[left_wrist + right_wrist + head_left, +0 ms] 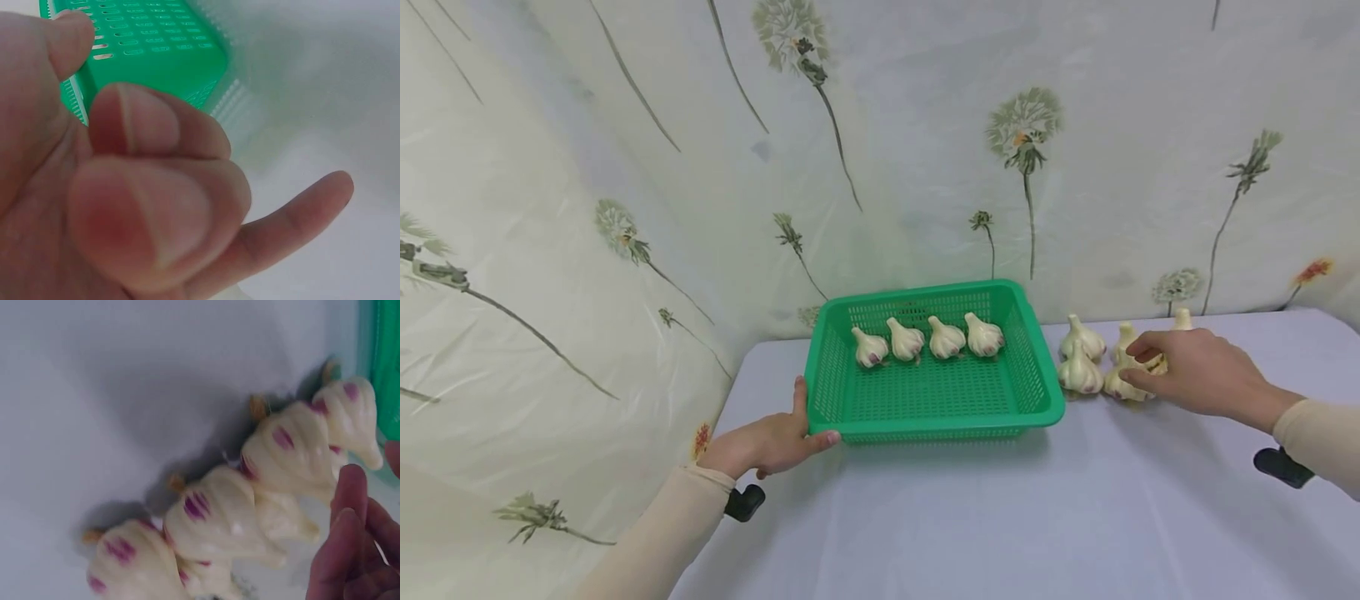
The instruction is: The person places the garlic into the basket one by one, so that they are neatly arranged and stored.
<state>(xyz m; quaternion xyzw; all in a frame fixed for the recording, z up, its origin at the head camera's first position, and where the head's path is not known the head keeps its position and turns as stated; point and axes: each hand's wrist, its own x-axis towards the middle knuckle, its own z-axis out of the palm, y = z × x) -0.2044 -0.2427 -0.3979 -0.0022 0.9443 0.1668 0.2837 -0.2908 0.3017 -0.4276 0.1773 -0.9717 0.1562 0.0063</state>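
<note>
A green plastic basket (934,427) holds a row of several garlic bulbs (947,337) along its far side. My left hand (773,442) rests against its front left corner, with one finger along the left side and the thumb near the front rim. In the left wrist view two other fingertips (144,206) bend toward the camera. My right hand (1206,371) hovers over a cluster of garlic bulbs (1080,372) to the right of the basket. Its thumb and fingers are apart, with no bulb held. The right wrist view shows bulbs (209,512) beside the fingertips.
A pale cloth covers the table (925,525). Behind and to the left hangs a light curtain (910,167) printed with dandelions. Dark wrist cameras (745,503) sit under both wrists.
</note>
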